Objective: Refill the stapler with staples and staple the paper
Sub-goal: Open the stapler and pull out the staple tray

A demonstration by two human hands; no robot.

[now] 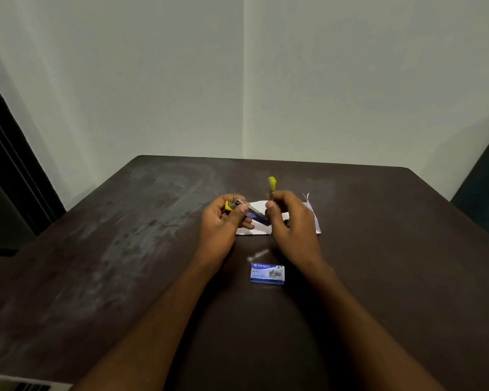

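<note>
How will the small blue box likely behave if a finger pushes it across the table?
The box lies flat on its broad face, so it should slide, not roll or tip. It looks like thin card, so probably light and easy to dent. The dark table looks smooth, so it may slip easily.

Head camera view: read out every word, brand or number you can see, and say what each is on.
"kangaro": brand on the blue staple box lying on the table.
Smaller print under it on the box: too blurred to read.
On the stapler and the paper: no text can be read.
</note>
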